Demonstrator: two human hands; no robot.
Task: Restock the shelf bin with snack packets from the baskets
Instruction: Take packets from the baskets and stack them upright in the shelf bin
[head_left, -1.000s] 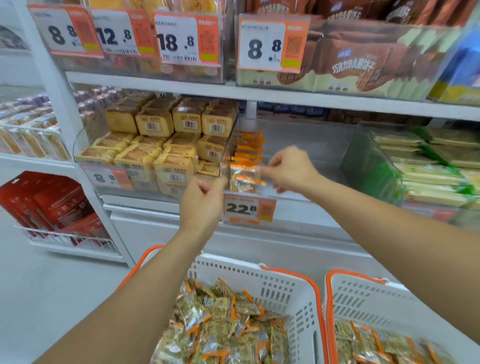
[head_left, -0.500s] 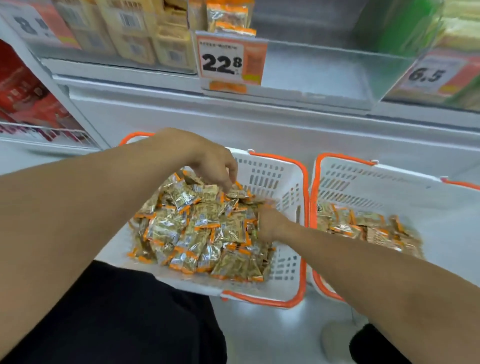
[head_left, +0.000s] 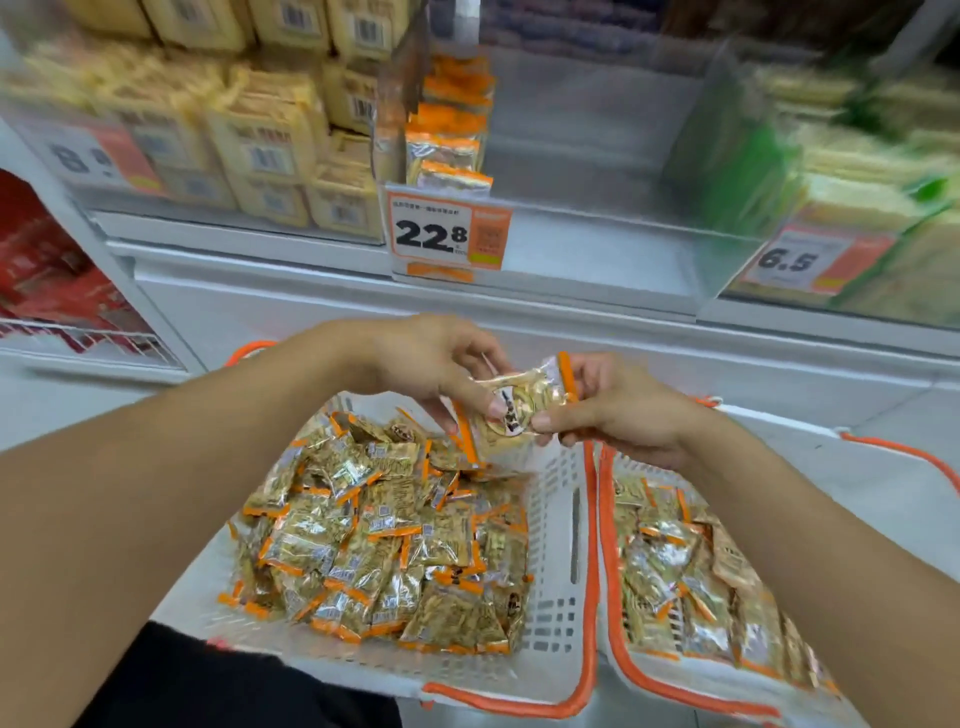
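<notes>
Two white baskets with orange rims sit below the shelf: the left basket (head_left: 558, 613) heaped with gold-and-orange snack packets (head_left: 374, 545), the right basket (head_left: 613, 613) holding a thinner layer. Above the left basket, my left hand (head_left: 436, 364) and my right hand (head_left: 618, 410) both pinch the same gold snack packets (head_left: 519, 410), held up between them. The clear shelf bin (head_left: 587, 249) with the 22.8 price tag (head_left: 447, 231) stands above, with a short row of these packets (head_left: 449, 140) at its left side.
Yellow boxed cakes (head_left: 270, 140) fill the bin to the left, green-and-cream packs (head_left: 857, 171) the bin to the right. Red packets (head_left: 47, 265) sit on a lower wire shelf at far left. My dark-clothed leg (head_left: 218, 680) is below the left basket.
My hands left the shelf bin, dipped into the left basket, and now have lifted packets up above it. My view dropped from the shelves to the baskets.
</notes>
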